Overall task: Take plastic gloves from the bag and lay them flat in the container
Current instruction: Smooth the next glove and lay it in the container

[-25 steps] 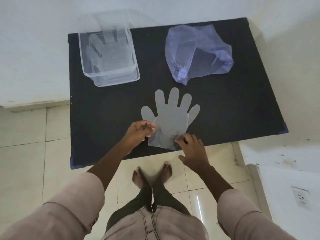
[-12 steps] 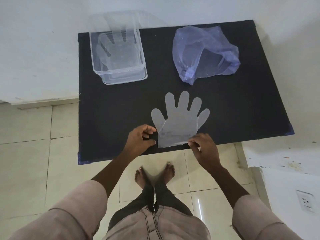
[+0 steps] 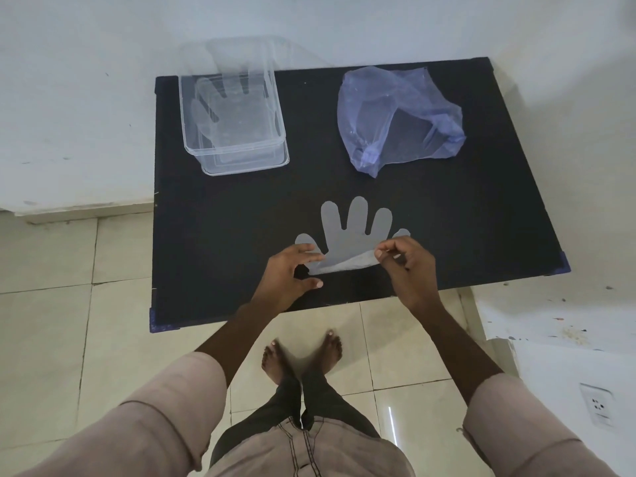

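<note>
A: Big black rectangular desk [image 3: 447,218] pushed against a white wall, carrying everything. Why so spread out?

B: Probably to keep supply and destination apart: crumpled translucent blue plastic bag [image 3: 399,115] at the far right, clear rectangular plastic container [image 3: 237,160] at the far left, open working space along the near edge.

A: Anything in the bag?

B: Hard to say. Looks slack and mostly collapsed, mouth gaping; cannot tell whether more gloves remain inside.

A: And the container?

B: Holds at least one thin transparent glove [image 3: 223,108] already, lying flat on the bottom, fingers pointing to the far wall. Count impossible to judge through the clear layers.

A: Then the glove up front?

B: Flat translucent grey plastic glove [image 3: 354,232] on the desk near the front edge, fingers fanned away, cuff end raised and curling.

A: Held how?

B: Right hand [image 3: 406,266] with its grip pinched on the right corner of the cuff, peeling it up. Left hand [image 3: 292,270] with its grip released, fingers [image 3: 309,258] spread beside the glove's thumb, seemingly ready to catch the other corner so the sheet lifts without folding.
</note>
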Motion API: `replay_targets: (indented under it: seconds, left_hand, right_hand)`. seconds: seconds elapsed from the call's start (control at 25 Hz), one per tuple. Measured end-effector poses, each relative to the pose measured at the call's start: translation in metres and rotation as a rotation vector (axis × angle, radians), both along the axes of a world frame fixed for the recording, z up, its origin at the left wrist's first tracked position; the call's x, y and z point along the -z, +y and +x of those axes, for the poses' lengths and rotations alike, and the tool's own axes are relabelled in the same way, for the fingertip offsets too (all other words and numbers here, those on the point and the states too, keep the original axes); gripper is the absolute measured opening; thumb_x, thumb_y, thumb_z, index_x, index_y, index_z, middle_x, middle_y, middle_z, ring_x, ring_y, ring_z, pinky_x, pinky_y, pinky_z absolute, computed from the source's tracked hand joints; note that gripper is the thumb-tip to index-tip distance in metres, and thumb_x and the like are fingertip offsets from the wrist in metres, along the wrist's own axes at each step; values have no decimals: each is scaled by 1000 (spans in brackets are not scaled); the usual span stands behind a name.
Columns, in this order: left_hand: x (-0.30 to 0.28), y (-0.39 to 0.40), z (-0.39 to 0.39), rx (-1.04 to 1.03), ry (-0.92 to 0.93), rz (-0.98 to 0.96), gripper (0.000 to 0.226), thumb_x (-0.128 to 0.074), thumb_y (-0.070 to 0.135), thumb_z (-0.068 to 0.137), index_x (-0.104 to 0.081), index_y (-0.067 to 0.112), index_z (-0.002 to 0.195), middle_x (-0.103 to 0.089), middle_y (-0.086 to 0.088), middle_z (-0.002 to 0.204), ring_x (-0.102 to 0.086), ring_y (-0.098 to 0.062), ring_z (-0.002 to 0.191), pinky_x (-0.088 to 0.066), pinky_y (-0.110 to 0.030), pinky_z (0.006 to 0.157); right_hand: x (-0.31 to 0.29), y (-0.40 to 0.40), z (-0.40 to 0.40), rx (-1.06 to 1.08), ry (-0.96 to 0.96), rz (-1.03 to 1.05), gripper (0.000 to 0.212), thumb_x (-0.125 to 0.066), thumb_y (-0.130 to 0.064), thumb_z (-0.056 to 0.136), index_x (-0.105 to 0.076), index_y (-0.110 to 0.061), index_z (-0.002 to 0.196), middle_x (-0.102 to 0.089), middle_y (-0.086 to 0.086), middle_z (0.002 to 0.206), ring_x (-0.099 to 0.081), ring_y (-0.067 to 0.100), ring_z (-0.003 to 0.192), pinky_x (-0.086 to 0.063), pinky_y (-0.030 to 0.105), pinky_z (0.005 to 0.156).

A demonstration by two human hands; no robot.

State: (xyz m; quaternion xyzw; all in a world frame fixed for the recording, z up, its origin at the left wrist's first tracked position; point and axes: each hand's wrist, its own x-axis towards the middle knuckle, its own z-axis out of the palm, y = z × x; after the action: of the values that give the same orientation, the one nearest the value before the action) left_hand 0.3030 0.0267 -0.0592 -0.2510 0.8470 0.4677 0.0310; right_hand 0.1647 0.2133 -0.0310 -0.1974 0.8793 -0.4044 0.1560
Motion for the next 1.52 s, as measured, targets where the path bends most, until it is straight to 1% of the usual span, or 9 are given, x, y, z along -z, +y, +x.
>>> replay_targets:
  seconds: [0.08, 0.16, 0.24, 0.48, 0.64, 0.76, 0.88, 1.04, 1.52]
  left_hand:
    - [-3, -1, -6, -22, 47, 50, 31, -74, 18, 81, -72, 16, 112, -63, -3, 130, -61, -19, 114, -54, -33, 94]
    - [-13, -2, -14, -86, 63, 151, 25, -67, 19, 86, -73, 13, 110, -64, -3, 126, -66, -20, 101, -61, -33, 72]
    - [-26, -5, -25, -116, 58, 216, 26, -63, 19, 89, -72, 11, 112, -65, -4, 122, -65, -18, 98, -62, -29, 67]
    - [-65, -27, -54, -155, 106, 474, 18, -67, 19, 88, -75, 6, 98, -71, -15, 109, -68, -28, 99, -61, -45, 75]
    - [-92, -37, -69, -153, 157, 546, 17, -62, 12, 91, -71, -1, 97, -72, -17, 99, -70, -26, 92, -61, -41, 75]
    - [-111, -41, -78, -158, 179, 579, 19, -56, 14, 95, -65, -2, 100, -73, -15, 98, -73, -22, 86, -59, -35, 75]
    - [-124, -48, -83, -156, 186, 557, 23, -56, 20, 96, -66, -1, 101, -75, -19, 99, -74, -27, 88, -59, -34, 74]
    - [-134, -60, -87, -210, 214, 522, 29, -56, 26, 95, -68, 2, 104, -75, -20, 96, -74, -28, 88, -59, -33, 76]
    - [-141, -208, -116, -382, 244, 631, 22, -52, 21, 97, -68, 6, 94, -77, -7, 86, -75, -24, 85, -59, -35, 79]
  right_hand:
    - [-4, 0, -2, -6, 2, -4, 13, -66, -15, 88, -69, -5, 95, -70, 11, 99, -60, 11, 83, -47, 11, 77]
    - [-11, -1, -7, -14, 23, -10, 11, -66, -15, 88, -68, -6, 94, -69, 10, 101, -59, 10, 83, -48, 11, 77]
    - [-21, -2, -15, -20, 42, -30, 11, -65, -14, 88, -67, -6, 95, -67, 10, 105, -60, 13, 89, -52, 20, 82]
    - [-66, -21, -52, -75, -265, -111, 9, -54, -11, 91, -60, -11, 84, -67, 15, 101, -66, 29, 94, -61, 44, 67]
    - [-91, -37, -60, -77, -440, -218, 20, -41, -16, 98, -50, -18, 80, -72, 15, 97, -71, 30, 86, -55, 33, 57]
    - [-103, -43, -65, -92, -554, -306, 9, -49, -19, 95, -54, -16, 89, -74, 17, 96, -73, 33, 85, -57, 37, 69]
    - [-109, -46, -72, -144, -536, -328, 11, -62, -20, 90, -66, -12, 96, -75, 16, 94, -73, 30, 86, -56, 39, 79]
    - [-113, -59, -81, -123, -500, -380, 18, -57, -25, 95, -72, -16, 89, -77, 10, 84, -74, 27, 83, -55, 30, 69]
    - [-130, -230, -121, -176, -536, -333, 32, -44, -19, 100, -58, -14, 72, -74, 15, 87, -73, 25, 81, -58, 29, 71]
